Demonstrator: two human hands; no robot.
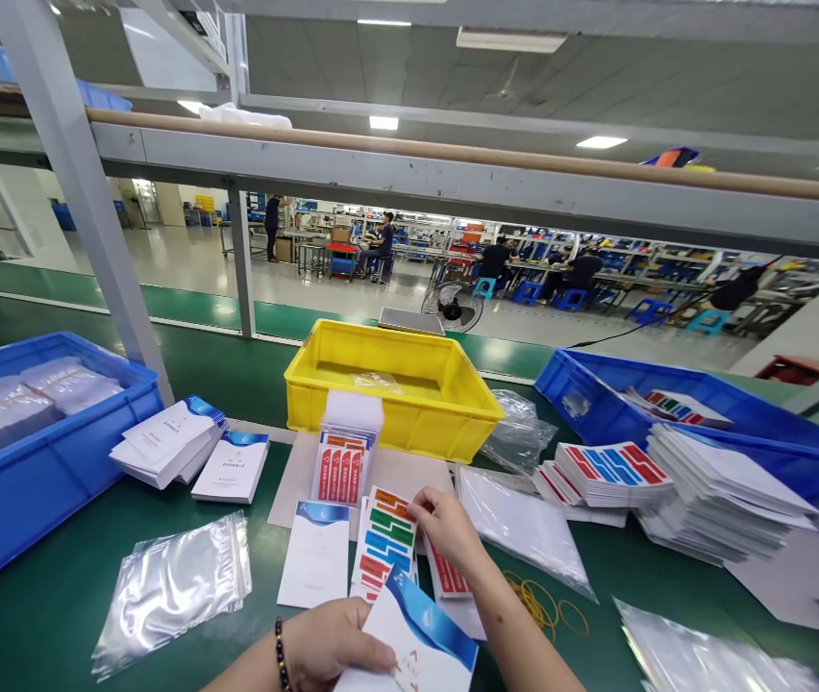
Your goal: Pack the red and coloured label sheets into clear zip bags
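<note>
My left hand point(337, 642) grips a white booklet with a blue wavy top point(416, 634), thumb lying across its cover. Just beyond it, my right hand point(445, 524) pinches the upper right edge of a sticker sheet point(389, 534) printed with orange, green, blue and red shapes. To the left of that sheet lies another white and blue booklet point(314, 557). Behind stands a pack of red label sheets point(341, 469) against a foam-like white sheet. More red labels point(447, 575) are partly covered by my right wrist.
A yellow bin point(395, 423) stands behind the sheets, with blue bins at left point(41, 490) and right point(748, 452). Clear bags point(179, 581), booklet stacks point(171, 437), colored sheet stacks point(608, 473) and rubber bands point(539, 605) lie around. A shelf beam point(409, 159) crosses above.
</note>
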